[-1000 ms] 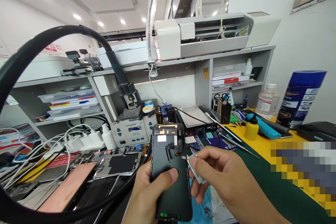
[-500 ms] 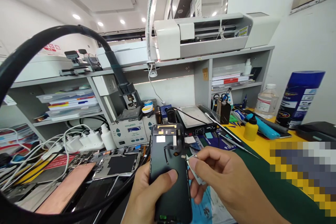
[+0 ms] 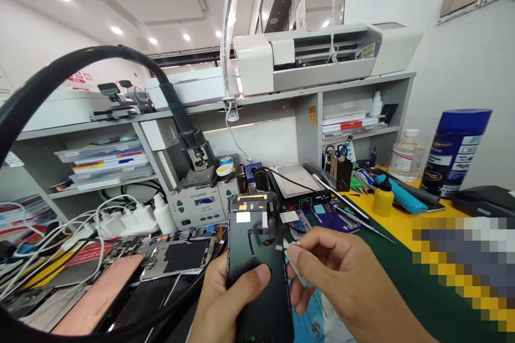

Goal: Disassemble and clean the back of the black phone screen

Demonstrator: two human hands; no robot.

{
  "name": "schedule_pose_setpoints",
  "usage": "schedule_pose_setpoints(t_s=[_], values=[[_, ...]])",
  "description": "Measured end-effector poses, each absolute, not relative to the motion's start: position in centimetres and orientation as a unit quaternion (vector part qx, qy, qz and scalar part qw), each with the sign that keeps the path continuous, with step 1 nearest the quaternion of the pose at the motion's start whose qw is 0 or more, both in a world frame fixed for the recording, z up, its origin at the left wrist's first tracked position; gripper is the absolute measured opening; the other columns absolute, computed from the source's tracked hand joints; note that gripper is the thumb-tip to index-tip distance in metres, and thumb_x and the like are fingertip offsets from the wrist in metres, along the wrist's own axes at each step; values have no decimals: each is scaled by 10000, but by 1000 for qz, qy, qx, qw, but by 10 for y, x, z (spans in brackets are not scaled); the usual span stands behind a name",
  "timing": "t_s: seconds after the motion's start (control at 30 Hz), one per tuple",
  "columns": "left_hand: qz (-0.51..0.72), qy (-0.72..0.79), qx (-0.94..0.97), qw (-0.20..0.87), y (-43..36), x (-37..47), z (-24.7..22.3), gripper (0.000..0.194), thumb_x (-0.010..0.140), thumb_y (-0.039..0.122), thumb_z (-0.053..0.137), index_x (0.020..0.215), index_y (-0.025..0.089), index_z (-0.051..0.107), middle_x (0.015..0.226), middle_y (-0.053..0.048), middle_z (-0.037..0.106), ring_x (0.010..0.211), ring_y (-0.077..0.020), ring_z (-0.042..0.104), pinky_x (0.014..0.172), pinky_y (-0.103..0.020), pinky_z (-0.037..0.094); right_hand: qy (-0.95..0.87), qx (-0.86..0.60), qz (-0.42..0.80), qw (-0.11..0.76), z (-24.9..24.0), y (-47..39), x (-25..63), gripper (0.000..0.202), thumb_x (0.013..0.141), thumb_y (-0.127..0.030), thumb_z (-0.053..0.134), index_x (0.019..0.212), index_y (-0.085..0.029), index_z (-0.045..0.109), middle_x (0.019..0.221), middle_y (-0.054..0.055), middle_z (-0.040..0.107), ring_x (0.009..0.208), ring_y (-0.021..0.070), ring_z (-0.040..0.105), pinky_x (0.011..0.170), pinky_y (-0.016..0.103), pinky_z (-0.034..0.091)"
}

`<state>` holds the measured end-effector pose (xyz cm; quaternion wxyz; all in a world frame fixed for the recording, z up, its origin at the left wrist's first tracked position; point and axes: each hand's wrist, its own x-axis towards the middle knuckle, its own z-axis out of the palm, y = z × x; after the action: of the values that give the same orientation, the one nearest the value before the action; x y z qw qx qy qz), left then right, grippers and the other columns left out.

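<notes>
A dark phone screen assembly [image 3: 257,284] stands tilted towards me, its back side facing up. My left hand [image 3: 229,292] grips it from the left, the thumb pressed flat on its back. A thin black flex cable [image 3: 252,244] and small pale stickers show near its top end. At its right edge, my right hand [image 3: 325,273] pinches a small, thin, pale flat piece [image 3: 300,270] between thumb and fingers. That piece's tip is close to the screen's side; whether it touches cannot be made out. Fingers hide most of it.
Disassembled phone parts and a copper-coloured plate [image 3: 102,295] lie at left under a thick black hose [image 3: 120,52]. Behind stand a grey soldering station [image 3: 201,206] and a flat heating plate [image 3: 295,179]. A yellow bottle [image 3: 383,198] and blue spray can [image 3: 456,153] stand at right.
The view has shifted slightly. Both hands keep their hold, and the screen assembly sits a little lower and further left in the picture. The pale piece remains near its right edge.
</notes>
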<state>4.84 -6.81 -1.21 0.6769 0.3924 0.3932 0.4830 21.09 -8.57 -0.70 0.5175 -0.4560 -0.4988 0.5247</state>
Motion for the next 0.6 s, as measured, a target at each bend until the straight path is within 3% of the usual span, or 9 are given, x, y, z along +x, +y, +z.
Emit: schedule_pose_setpoints(t_s=[0.5,0.6], values=[[504,407,406,644,-67,54,-13,345,559,412,908,616,137,708,496,-25,659,450,-112,543,459,-203,410,-509,-477,492,521,-4,-88,208,241,793,-363,721,664,-187,618,547,-4,678,499,138,637,533,234,550],[496,410,393,657,-67,52,-14,318,555,379,912,599,142,705,523,-31,680,475,-134,574,486,-230,455,-510,-484,482,523,-2,-90,206,248,809,-363,690,647,-191,615,536,-4,669,505,144,641,535,238,549]])
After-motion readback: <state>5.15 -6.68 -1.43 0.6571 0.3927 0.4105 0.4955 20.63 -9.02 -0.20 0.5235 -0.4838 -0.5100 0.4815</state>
